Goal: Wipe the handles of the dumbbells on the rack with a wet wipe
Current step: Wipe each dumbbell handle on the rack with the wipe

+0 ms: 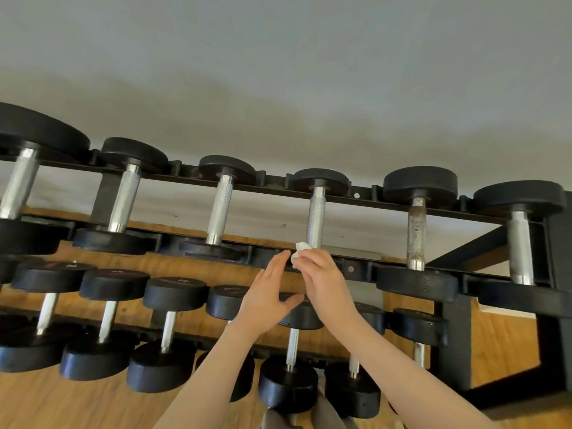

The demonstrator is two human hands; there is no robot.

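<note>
1. A black steel two-tier rack (359,193) stands against a pale wall, carrying black round-headed dumbbells with knurled silver handles; wooden flooring shows beneath it.
2. The right hand (322,274) has its fingers closed around a small crumpled white wet wipe (299,251), which pokes out above the fingers, right at the near end of the knurled chrome handle of the fourth upper-tier dumbbell (316,216).
3. The left hand (267,292) is empty, with its fingers straight and spread, palm turned towards the right hand and fingertips just beside the wipe.
4. The step in hand looks like readying or regripping the wipe at the base of that fourth handle; whether the wipe actually touches the metal cannot be told.
5. Next, as I judge it, the wipe should be wrapped around the handle and run from the near head to the far head, with a twist so that the knurling is cleaned all round.
6. Just to the right is a dull, rust-speckled handle (416,232), which will likely need firmer rubbing. The lower-tier handles, nearer the floor, also remain.
</note>
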